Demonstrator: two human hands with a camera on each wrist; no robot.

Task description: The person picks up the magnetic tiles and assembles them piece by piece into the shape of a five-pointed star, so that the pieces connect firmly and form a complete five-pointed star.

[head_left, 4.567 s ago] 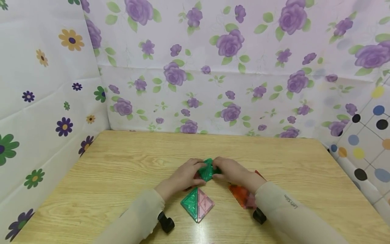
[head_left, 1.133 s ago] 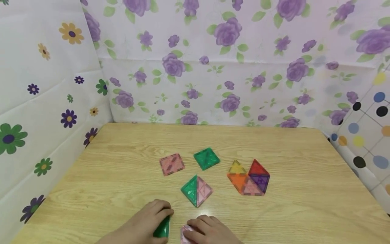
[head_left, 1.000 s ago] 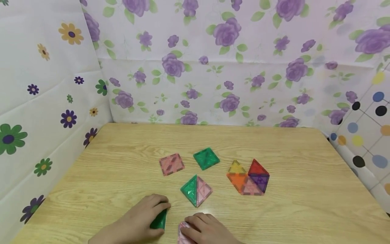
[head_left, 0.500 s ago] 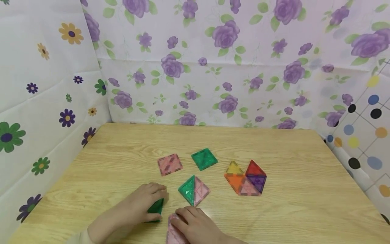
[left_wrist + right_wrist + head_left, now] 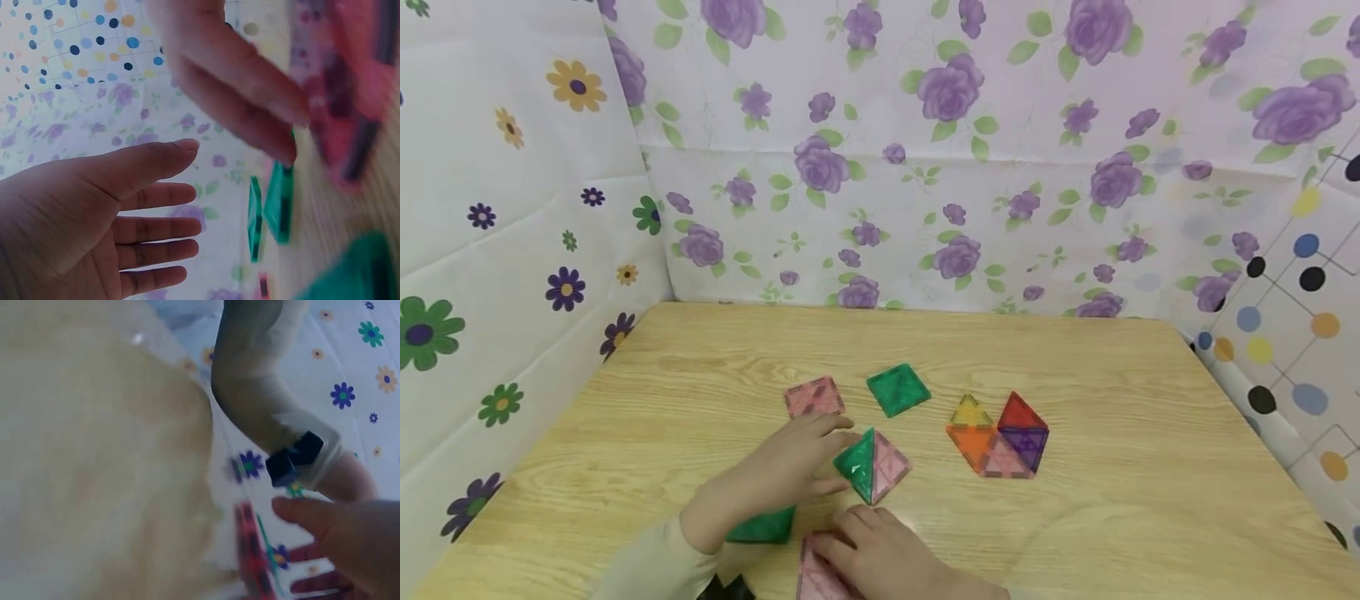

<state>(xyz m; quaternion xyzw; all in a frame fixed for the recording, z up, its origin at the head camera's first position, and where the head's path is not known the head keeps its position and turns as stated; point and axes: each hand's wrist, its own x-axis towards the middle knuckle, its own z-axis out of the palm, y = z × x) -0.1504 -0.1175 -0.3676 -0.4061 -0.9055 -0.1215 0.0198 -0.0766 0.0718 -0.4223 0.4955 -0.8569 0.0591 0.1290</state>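
Observation:
In the head view my left hand stretches above the table with fingers and thumb straight and apart, holding nothing. Its fingertips are by a square of one green triangle tile and one pink triangle tile. Below the left wrist lies another green tile, partly hidden. My right hand touches a large pink tile at the near edge, its fingers lying relaxed along it. The left wrist view shows the left palm bare and the right fingers beside the blurred pink tile.
A pink square, partly behind the left hand, and a green square lie farther back. To the right is a joined group of yellow, orange, pink, purple and red triangles. Patterned cloth borders the table.
My left hand has let go of the green tile and moved forward and right over it. My right hand and the large pink tile have shifted slightly left.

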